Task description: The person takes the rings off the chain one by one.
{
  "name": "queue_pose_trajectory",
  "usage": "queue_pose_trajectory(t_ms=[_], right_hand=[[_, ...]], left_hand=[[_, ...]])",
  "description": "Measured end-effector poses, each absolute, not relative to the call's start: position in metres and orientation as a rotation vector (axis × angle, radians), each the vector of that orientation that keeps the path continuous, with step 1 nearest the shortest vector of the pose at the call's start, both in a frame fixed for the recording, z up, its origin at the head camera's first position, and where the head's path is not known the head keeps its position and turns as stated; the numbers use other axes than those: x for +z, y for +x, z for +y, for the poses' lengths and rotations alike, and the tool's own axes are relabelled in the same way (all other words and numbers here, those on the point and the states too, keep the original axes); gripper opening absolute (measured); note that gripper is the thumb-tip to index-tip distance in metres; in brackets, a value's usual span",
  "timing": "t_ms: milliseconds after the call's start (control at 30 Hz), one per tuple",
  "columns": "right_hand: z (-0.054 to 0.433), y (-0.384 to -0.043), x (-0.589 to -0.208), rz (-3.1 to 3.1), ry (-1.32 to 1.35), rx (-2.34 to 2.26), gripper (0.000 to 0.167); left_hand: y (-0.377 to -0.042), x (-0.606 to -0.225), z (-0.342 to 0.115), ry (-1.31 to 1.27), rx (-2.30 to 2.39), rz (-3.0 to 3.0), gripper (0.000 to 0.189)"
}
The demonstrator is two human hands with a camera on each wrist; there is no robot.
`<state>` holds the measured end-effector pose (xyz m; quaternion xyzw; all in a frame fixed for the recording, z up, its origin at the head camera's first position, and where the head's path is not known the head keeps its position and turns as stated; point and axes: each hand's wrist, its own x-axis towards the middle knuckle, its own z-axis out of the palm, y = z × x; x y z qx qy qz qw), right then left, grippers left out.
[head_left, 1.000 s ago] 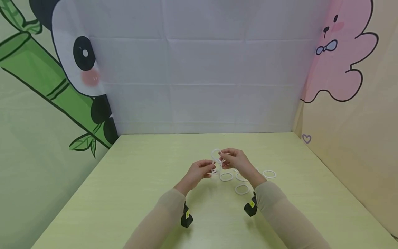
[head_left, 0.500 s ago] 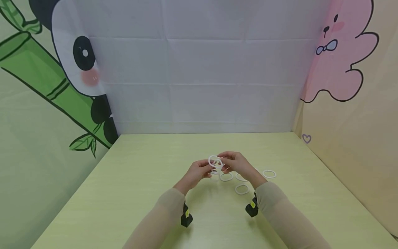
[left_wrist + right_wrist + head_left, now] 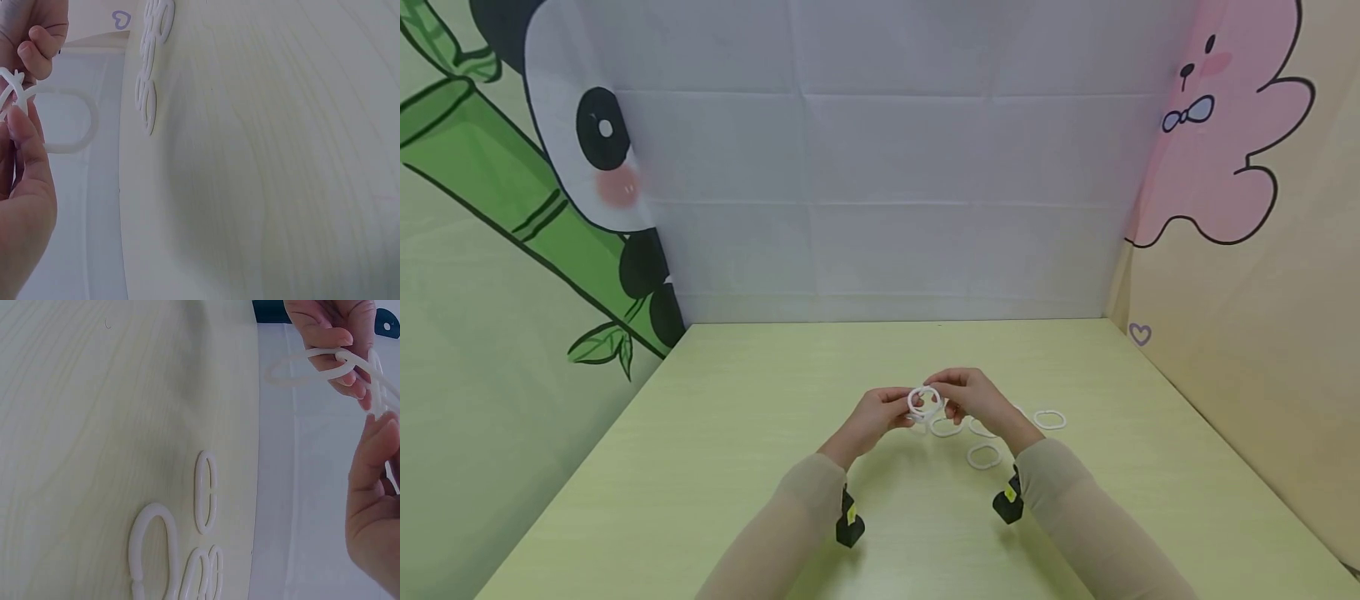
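Both hands meet over the table around white plastic chain links with a small gap in each oval. My left hand (image 3: 874, 412) pinches a link between thumb and fingers; one pale loop (image 3: 94, 119) sticks out past its fingertips in the left wrist view. My right hand (image 3: 976, 395) pinches another white link (image 3: 924, 387) by its right side, overlapping those at the left fingertips. Seen from the right wrist, the held links (image 3: 322, 375) cross each other between the two hands. Fingers partly hide where they cross.
Several loose chain links lie on the pale wood table (image 3: 760, 500), just beneath and right of the hands. One link (image 3: 983, 468) lies nearest the person, another (image 3: 1050, 427) farthest right. A white cloth backdrop (image 3: 880, 208) stands behind the table, with printed cloth walls either side.
The link in my right hand has swung down from standing above the left fingertips to overlapping them, its oval facing the head camera. The right hand has dropped slightly; the left stays nearly still.
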<state>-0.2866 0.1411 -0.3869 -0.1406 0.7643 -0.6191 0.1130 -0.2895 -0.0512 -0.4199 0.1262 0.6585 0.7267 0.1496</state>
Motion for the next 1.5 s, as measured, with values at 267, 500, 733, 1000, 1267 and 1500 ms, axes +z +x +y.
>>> queue_pose_trajectory(t_ms=[267, 500, 733, 1000, 1267, 1500], right_hand=[[0.1430, -0.2892, -0.3913, 2.211, -0.461, -1.807, 0.028], [0.1443, -0.2906, -0.3928, 2.197, -0.493, -1.786, 0.027], [0.1449, -0.2908, -0.3944, 2.225, -0.484, -1.766, 0.024], [0.1426, -0.2893, -0.3943, 2.319, -0.464, -1.754, 0.017], [0.1424, -0.2889, -0.3951, 2.290, -0.452, -1.782, 0.018], [0.1416, -0.2893, -0.3964, 2.278, -0.486, -1.780, 0.021]], left_hand=[[-0.2878, -0.4175, -0.0486, 0.359, 2.071, 1.900, 0.030], [-0.2865, -0.4164, -0.0467, 0.380, 2.057, 1.907, 0.030], [-0.2861, -0.4162, -0.0466, 0.364, 2.049, 1.916, 0.030], [-0.2866, -0.4162, -0.0459, 0.371, 2.042, 1.923, 0.031], [-0.2839, -0.4129, -0.0449, 0.370, 2.028, 1.927, 0.031], [-0.2820, -0.4122, -0.0461, 0.375, 2.038, 1.918, 0.032]])
